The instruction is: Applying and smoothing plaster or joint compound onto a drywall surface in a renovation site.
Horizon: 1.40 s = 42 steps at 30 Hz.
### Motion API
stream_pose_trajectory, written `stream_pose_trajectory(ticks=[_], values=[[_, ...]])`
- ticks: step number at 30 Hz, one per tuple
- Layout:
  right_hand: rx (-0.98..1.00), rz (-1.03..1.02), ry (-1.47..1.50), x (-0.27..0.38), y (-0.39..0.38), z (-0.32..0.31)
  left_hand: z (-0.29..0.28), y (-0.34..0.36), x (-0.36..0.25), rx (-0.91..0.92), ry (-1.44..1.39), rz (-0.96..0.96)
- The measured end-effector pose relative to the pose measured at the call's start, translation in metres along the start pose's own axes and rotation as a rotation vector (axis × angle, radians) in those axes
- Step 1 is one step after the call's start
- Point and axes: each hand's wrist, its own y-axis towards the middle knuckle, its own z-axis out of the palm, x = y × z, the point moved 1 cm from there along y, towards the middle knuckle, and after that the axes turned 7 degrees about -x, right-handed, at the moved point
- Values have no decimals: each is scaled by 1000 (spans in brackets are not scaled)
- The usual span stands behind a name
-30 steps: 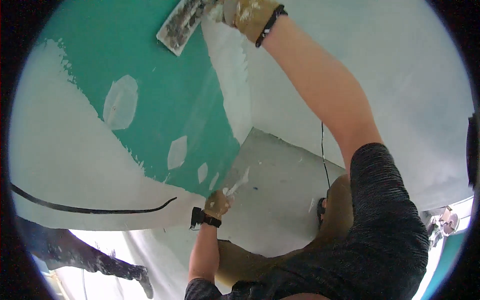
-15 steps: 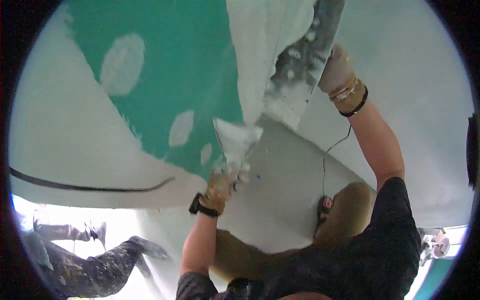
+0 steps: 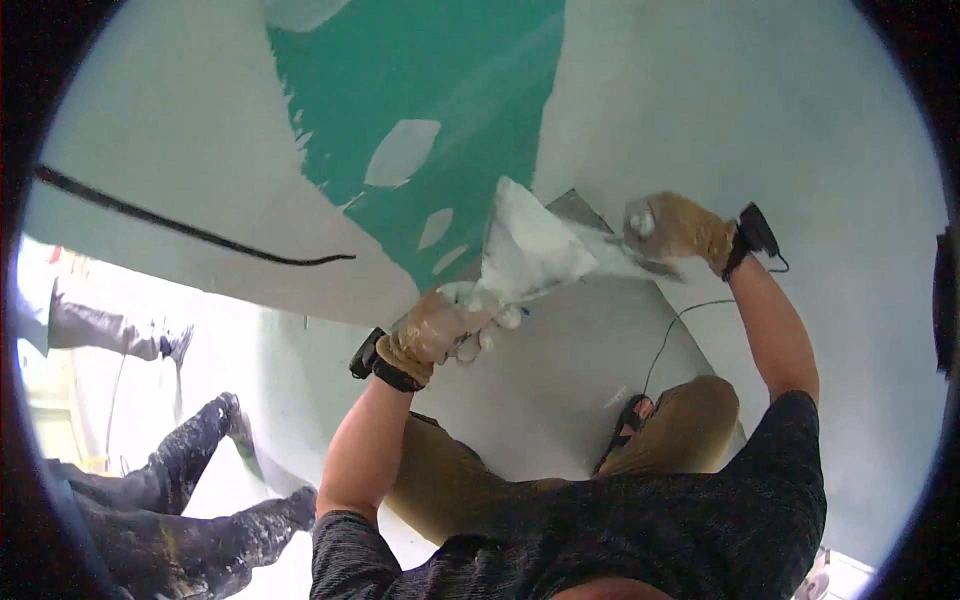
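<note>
My left hand [image 3: 445,325], in a tan, putty-smeared glove, grips a putty knife [image 3: 530,240] whose broad blade carries a thick layer of white compound. Level with it on the right, my gloved right hand [image 3: 680,230] is closed round a wide finishing knife [image 3: 640,262]. Its blade is smeared by motion and reaches left to the loaded putty knife; whether the two blades touch I cannot tell. Beyond both tools stands a green wall panel [image 3: 440,70] with pale patches and white-coated borders.
A black cable [image 3: 190,228] crosses the white surface at left. Another person's paint-spattered legs [image 3: 190,510] show at lower left, with a grey-trousered leg [image 3: 105,325] behind. My bent knees [image 3: 690,425] are below my hands, over a grey floor [image 3: 550,390].
My right hand has come down from the wall with the wide knife, toward the putty knife. My left hand has risen slightly, and the view has shifted.
</note>
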Motion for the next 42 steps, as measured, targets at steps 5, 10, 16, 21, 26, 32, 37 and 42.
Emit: stream_pose_trajectory(ticks=[5, 10, 16, 21, 26, 32, 37, 42], values=[[94, 351, 619, -55, 10, 47, -17, 24, 5, -407, 159, 222], [-26, 264, 1100, -53, 44, 78, -23, 40, 0, -890, 1291, 1081], [623, -140, 2024, 21, 56, 95, 22, 50, -9, -1217, 690, 906], [497, -13, 2205, 27, 87, 145, 18, 78, -5, -1310, 782, 913], [435, 0, 2181, -13, 92, 170, -29, 101, 4, -1327, 1025, 1105], [226, 31, 2105, -58, 81, 135, -57, 92, -6, -1363, 1372, 1136], [-41, -38, 1890, -47, 87, 70, -42, 85, -15, -1177, 1417, 976], [-212, -57, 1736, -34, 109, 7, -66, 94, 49, -788, 402, 582]])
